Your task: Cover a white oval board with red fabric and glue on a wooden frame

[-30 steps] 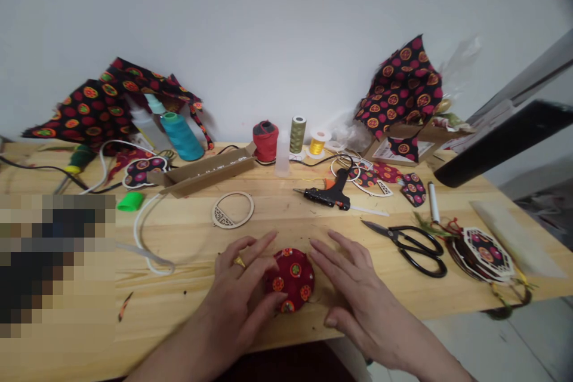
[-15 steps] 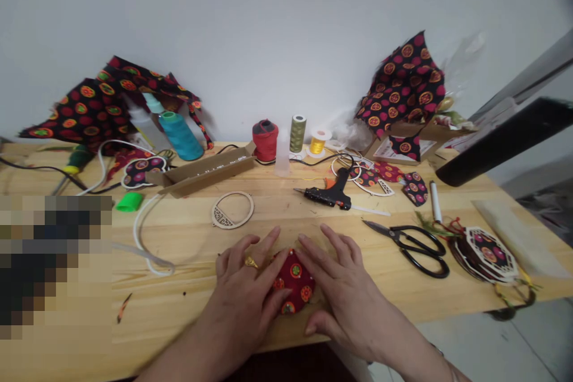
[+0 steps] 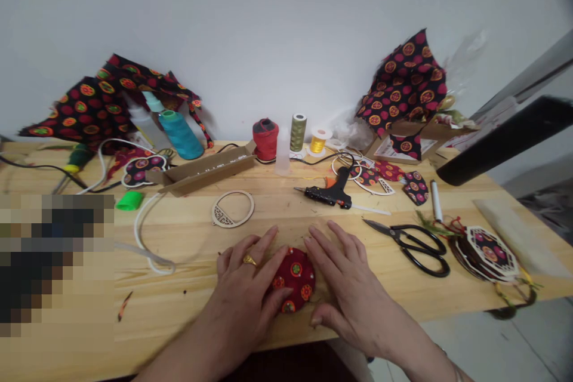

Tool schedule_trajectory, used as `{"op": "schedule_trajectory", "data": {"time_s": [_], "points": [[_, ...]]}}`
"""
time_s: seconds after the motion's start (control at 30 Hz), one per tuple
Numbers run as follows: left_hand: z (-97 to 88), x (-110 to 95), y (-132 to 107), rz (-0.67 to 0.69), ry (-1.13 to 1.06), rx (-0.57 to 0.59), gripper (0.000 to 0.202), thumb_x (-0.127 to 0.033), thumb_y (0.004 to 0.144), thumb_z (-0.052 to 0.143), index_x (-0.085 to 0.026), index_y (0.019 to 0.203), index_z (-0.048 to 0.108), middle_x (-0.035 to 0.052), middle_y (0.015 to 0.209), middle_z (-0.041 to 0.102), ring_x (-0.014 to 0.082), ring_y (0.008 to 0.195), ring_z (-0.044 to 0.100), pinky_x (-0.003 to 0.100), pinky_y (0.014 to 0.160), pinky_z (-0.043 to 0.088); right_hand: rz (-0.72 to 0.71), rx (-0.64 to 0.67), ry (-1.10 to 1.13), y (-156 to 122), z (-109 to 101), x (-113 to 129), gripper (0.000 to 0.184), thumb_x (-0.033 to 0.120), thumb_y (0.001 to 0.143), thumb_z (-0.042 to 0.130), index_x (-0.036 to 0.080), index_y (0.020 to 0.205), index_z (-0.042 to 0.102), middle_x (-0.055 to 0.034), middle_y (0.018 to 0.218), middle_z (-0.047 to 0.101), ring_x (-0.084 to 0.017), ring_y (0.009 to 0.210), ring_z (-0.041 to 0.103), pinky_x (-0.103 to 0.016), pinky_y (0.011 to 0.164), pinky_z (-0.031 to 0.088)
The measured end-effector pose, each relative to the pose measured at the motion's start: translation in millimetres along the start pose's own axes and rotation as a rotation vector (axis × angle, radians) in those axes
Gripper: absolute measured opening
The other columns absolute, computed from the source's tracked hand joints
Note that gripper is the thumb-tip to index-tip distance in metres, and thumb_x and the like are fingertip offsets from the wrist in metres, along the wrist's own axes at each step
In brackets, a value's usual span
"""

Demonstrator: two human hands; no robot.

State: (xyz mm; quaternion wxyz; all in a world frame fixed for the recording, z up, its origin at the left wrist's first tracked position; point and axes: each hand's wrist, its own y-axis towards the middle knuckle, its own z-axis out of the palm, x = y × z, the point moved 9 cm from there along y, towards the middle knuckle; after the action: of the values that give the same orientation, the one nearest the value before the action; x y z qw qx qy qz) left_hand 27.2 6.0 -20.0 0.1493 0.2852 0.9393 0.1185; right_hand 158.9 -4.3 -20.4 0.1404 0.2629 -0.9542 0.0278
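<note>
Near the front edge of the wooden table lies a round dark-red fabric piece (image 3: 295,283) with orange and green flower prints. My left hand (image 3: 248,277), a gold ring on one finger, rests over its left side, thumb and forefinger touching it. The fingers are stretched out, not wrapped round anything. Just right of the fabric piece, my right hand (image 3: 342,283) lies with fingers spread on the tabletop, a small gap from the round edge. Beyond my hands sits a round wooden frame (image 3: 233,210) with a cut-out pattern. Part of the fabric piece is hidden under my left hand.
A black glue gun (image 3: 329,191) lies ahead, black-handled scissors (image 3: 409,243) to the right, beside octagonal patterned pieces (image 3: 490,253). Thread spools, including a red one (image 3: 265,139), stand by the wall. A cardboard strip (image 3: 210,170) and a green cap (image 3: 129,200) are at left.
My right hand has shifted slightly right, off the fabric piece's edge, uncovering more of its right side. My left hand has hardly moved.
</note>
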Motion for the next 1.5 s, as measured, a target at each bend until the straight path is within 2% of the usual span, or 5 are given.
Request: {"op": "schedule_trajectory", "data": {"time_s": [0.57, 0.77, 0.93, 1.33, 1.5], "points": [[-10.8, 5, -12, -0.029, -0.051, 0.021, 0.045, -0.027, 0.084, 0.055, -0.024, 0.128, 0.047, 0.0101, 0.141, 0.042, 0.0332, 0.119, 0.037, 0.054, 0.091, 0.037, -0.057, 0.017, -0.027, -17, 3, 2, 0.08, 0.066, 0.081, 0.043, 0.024, 0.145, 0.02, -0.0027, 0.153, 0.017, -0.035, 0.138, 0.0, -0.058, 0.106, 0.018], [-22.1, 0, -29, 0.155, -0.206, 0.007, 0.06, -0.001, 0.078, 0.045, -0.034, 0.127, 0.049, 0.0019, 0.12, 0.059, 0.0251, 0.116, 0.041, 0.045, 0.094, 0.038, -0.227, 0.032, 0.006, -35, 0, 18, 0.083, 0.068, 0.079, 0.043, 0.023, 0.145, 0.021, -0.0016, 0.148, 0.032, -0.033, 0.133, 0.019, -0.054, 0.109, 0.014], [-9.8, 2, -44, 0.188, -0.159, 0.027, 0.067, 0.0, 0.075, 0.046, -0.038, 0.13, 0.046, 0.001, 0.115, 0.065, 0.025, 0.113, 0.048, 0.046, 0.094, 0.037, -0.271, 0.054, 0.045, -38, 2, 26, 0.079, 0.067, 0.081, 0.04, 0.024, 0.144, 0.023, -0.0025, 0.142, 0.042, -0.031, 0.127, 0.032, -0.053, 0.109, 0.016], [-6.9, -4, -44, 0.235, -0.118, 0.107, 0.073, 0.011, 0.064, 0.044, -0.028, 0.126, 0.051, -0.0006, 0.12, 0.064, 0.0249, 0.114, 0.045, 0.046, 0.094, 0.031, -0.252, 0.103, 0.1, -37, 6, 27, 0.074, 0.064, 0.082, 0.042, 0.025, 0.143, 0.026, -0.0012, 0.141, 0.044, -0.03, 0.127, 0.032, -0.053, 0.109, 0.013], [-17.9, 0, -32, 0.164, -0.228, 0.032, 0.061, 0.007, 0.073, 0.043, -0.026, 0.124, 0.051, 0.0021, 0.121, 0.062, 0.0234, 0.116, 0.042, 0.042, 0.095, 0.035, -0.204, 0.054, 0.129, -30, -7, 22, 0.074, 0.064, 0.08, 0.047, 0.022, 0.141, 0.033, -0.0046, 0.141, 0.043, -0.032, 0.128, 0.028, -0.05, 0.106, 0.025]]}}
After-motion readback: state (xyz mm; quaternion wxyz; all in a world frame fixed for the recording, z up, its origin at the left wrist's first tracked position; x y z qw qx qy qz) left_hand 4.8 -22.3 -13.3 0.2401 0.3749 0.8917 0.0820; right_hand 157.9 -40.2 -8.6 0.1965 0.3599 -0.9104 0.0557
